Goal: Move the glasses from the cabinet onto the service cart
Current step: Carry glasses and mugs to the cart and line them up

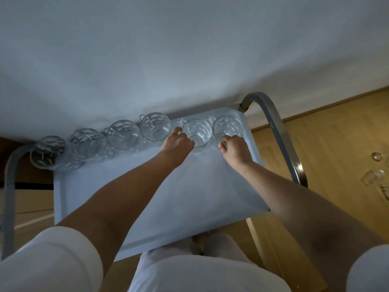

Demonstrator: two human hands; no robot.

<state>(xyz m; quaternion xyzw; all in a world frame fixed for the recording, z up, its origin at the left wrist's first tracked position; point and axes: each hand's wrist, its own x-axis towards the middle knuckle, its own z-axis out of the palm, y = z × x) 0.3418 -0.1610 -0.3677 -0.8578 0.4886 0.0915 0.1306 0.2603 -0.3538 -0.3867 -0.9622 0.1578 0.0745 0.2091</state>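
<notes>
Head view: left hand (177,142) grips a ribbed clear glass (197,131), right hand (234,148) pinches its neighbour (228,125), on the smooth cart (147,186).

I count six glass cups in a row along the far edge of the service cart's tray (147,197), close before the wall (189,49). The leftmost cup (47,151) sits at the far left corner beside the left handle rail (10,186). The rightmost cup (228,127) sits at the far right corner near the right handle rail (280,140). The left hand (177,142) grips the fifth cup (197,133) from its left. The right hand (233,148) pinches the rightmost cup's near rim. More glassware (376,178) lies well apart, right of the cart.
</notes>
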